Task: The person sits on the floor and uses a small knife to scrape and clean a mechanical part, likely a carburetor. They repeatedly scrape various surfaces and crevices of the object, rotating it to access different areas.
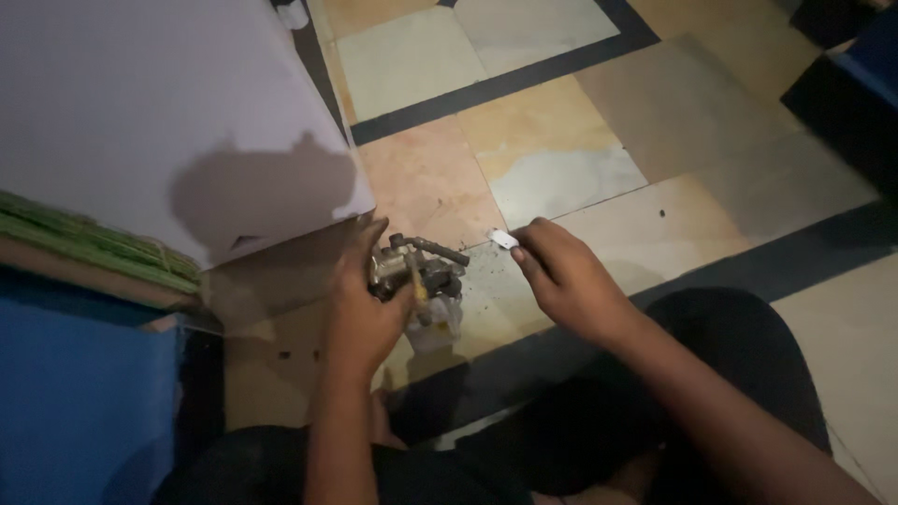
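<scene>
My left hand (360, 309) grips a grimy metal engine part (421, 266), something like a carburettor, with a dark lever sticking out to the right and a yellowish piece in its middle. The part rests low over the tiled floor (552, 140). My right hand (561, 276) is just right of it, fingers pinched on a small white flat piece (503, 239) held near the lever's tip. My dark trouser legs fill the bottom of the view.
A large white board or box (150, 103) lies at the upper left, over a green-edged layer (84, 238) and a blue surface (75, 393). Dark blue furniture (851, 84) stands at the upper right. Small dark specks dot the tiles near the part.
</scene>
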